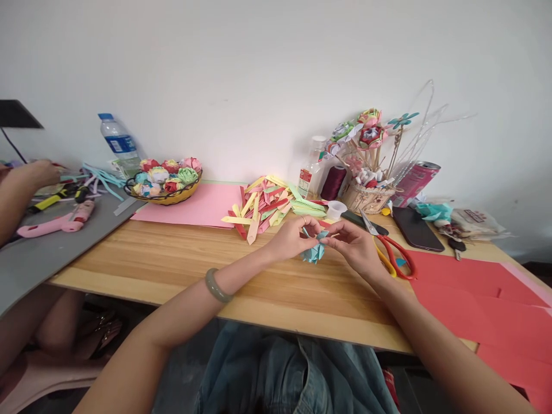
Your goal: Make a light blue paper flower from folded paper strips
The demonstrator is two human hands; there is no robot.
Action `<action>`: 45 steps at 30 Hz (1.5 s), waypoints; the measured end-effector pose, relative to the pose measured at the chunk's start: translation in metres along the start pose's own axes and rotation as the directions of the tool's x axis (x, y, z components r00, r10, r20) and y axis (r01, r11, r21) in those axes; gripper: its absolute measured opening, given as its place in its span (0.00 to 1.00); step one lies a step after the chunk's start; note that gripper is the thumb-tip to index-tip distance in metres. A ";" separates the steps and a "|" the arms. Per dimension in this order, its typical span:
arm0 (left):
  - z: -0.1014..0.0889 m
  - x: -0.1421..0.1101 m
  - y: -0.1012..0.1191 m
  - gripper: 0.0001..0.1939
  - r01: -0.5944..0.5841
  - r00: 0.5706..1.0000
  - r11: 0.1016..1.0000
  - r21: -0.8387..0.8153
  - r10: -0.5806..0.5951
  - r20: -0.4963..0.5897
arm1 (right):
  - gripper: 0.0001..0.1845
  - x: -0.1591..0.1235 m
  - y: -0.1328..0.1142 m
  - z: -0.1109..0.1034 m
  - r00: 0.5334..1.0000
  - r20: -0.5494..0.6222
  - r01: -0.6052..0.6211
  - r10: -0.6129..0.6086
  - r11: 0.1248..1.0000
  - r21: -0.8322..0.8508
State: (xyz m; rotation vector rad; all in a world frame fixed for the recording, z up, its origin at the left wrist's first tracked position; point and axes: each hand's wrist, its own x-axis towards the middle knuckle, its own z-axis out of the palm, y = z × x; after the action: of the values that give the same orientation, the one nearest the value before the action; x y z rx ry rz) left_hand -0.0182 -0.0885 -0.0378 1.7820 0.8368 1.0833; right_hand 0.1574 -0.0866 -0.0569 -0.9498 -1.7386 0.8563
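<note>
Between my two hands is a light-blue folded paper piece, made of several pointed layers, held just above the wooden table. My left hand pinches it from the left side, with a thin blue strip end sticking up by the fingers. From the right, the thumb and fingertips of my right hand close on its upper edge. Right behind the hands lies a heap of folded paper strips in red, yellow, pink and green. Scissors with red and yellow handles rest beside my right hand.
A basket of paper flowers, a water bottle, a glass bottle and a flower pot stand along the wall. Red paper and a phone lie right. A co-worker's arm and a pink glue gun are left.
</note>
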 end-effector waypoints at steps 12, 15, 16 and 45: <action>-0.005 0.001 0.004 0.06 0.001 0.997 0.999 -0.034 0.001 0.076 | 0.12 -0.005 -0.018 0.005 0.998 0.007 0.064 -0.063 0.995 -0.082; -0.005 0.000 0.003 0.07 0.008 0.996 0.999 -0.051 -0.003 0.094 | 0.13 -0.004 -0.015 0.005 0.998 0.003 0.066 -0.066 0.995 -0.069; -0.005 0.000 0.002 0.07 0.008 0.995 0.998 -0.057 -0.003 0.100 | 0.13 -0.004 -0.013 0.005 0.998 -0.005 0.069 -0.069 0.995 -0.066; -0.004 0.002 -0.007 0.08 -0.064 0.992 0.989 -0.131 0.077 0.104 | 0.11 -0.007 -0.020 0.006 0.989 0.000 0.145 -0.146 0.984 -0.101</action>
State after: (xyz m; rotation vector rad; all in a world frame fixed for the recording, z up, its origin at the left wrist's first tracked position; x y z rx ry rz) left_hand -0.0219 -0.0827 -0.0420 1.7572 0.6289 1.0511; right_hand 0.1490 -0.1029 -0.0449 -0.8779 -1.8350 0.6753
